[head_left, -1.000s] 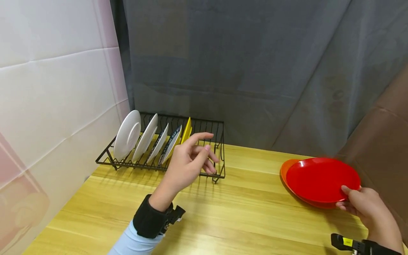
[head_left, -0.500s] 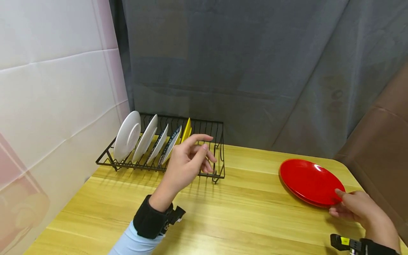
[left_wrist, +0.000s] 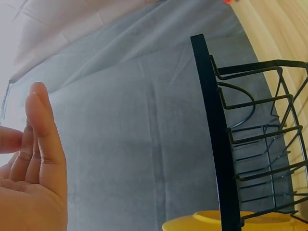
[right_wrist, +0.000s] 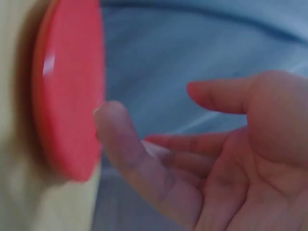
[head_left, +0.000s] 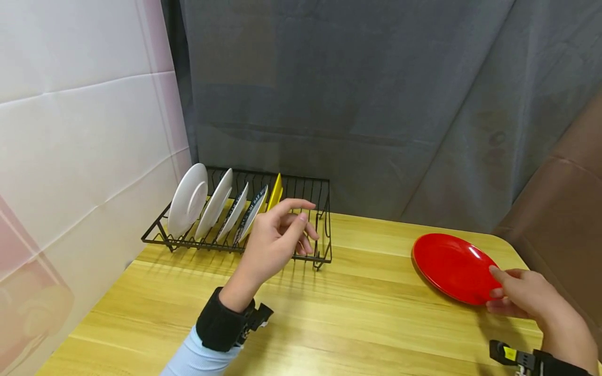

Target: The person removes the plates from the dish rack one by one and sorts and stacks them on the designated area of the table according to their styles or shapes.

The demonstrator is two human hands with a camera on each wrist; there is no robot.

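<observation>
A red plate [head_left: 453, 269] lies on the table at the right, face up. A thin orange edge shows beneath it in the right wrist view. My right hand [head_left: 529, 295] is at the plate's near right rim, its thumb and fingers spread apart. In the right wrist view one fingertip [right_wrist: 110, 113] is close to the rim or touching it; I cannot tell which. My left hand [head_left: 275, 235] hovers before the black wire dish rack [left_wrist: 219, 134], fingers loosely bent around nothing. It hides part of a yellow plate [head_left: 275, 192] standing in the rack.
Left of the yellow plate, several more stand on edge in the rack, among them a white plate [head_left: 183, 203] at the far left and a dark-patterned plate [head_left: 252, 214]. A grey cloth [head_left: 352, 104] hangs behind the wooden table [head_left: 367, 292]; white cloth [head_left: 84, 136] borders the left.
The red plate has shifted left and down onto the orange plate, now almost covering it. My right hand has loosened its grip on the rim. The left hand has barely moved.
</observation>
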